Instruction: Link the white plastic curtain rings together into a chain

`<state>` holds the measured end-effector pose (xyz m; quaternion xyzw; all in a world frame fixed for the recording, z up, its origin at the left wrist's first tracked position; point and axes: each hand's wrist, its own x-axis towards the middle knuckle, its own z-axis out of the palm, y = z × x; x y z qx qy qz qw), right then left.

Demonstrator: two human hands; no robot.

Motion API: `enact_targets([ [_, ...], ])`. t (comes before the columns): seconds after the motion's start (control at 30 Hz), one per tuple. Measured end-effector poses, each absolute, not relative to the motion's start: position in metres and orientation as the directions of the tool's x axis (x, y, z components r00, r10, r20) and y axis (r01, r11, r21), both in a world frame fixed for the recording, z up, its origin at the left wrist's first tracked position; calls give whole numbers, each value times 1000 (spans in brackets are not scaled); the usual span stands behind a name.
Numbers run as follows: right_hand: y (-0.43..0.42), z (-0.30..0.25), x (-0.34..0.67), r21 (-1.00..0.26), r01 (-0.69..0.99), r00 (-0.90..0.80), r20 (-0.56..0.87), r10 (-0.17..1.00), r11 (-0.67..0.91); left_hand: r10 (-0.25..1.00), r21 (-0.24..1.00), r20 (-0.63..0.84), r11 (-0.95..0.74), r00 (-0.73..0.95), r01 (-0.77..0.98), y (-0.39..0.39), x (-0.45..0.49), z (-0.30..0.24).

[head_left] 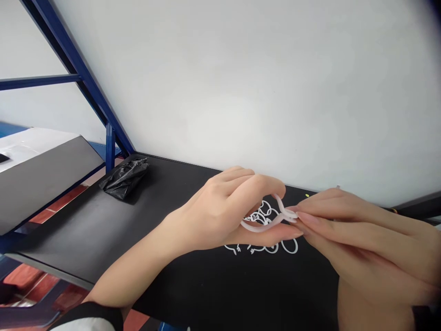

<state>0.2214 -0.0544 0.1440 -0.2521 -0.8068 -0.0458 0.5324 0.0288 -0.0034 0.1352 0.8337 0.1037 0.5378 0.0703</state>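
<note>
A white plastic ring (259, 227) with overlapping ends, like a shower curtain ring, is held above the table between both hands. My left hand (229, 202) curls around its loop, with the thumb below and the index finger on top. At the ring's joined ends, my right hand (351, 234) pinches with thumb and fingertips. Behind and below my left hand lies a loose pile of similar white rings (290, 247), some of them open with small clasp ends. My left hand hides part of this pile.
The black table (165, 184) runs along a white wall (220, 92). A crumpled black plastic bag (126, 178) lies at its far left. Blue metal framing (79, 69) rises on the left, beside a grey and white box-like surface (51, 170). A tiny yellow piece (307, 195) lies near the wall.
</note>
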Motion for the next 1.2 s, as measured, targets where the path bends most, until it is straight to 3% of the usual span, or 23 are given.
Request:
enact_targets([
  [0.43, -54, 143, 223, -209, 436, -303, 882, 361, 875, 252, 243, 892, -967, 375, 70, -4, 31, 136],
  [0.7, -62, 133, 224, -350, 525, -211, 830, 517, 776, 243, 222, 902, -970, 358, 97, -4, 31, 137],
  [1.2, -61, 135, 222, -332, 503, -206, 850, 484, 798, 271, 231, 886, -962, 376, 148, -8, 30, 138],
])
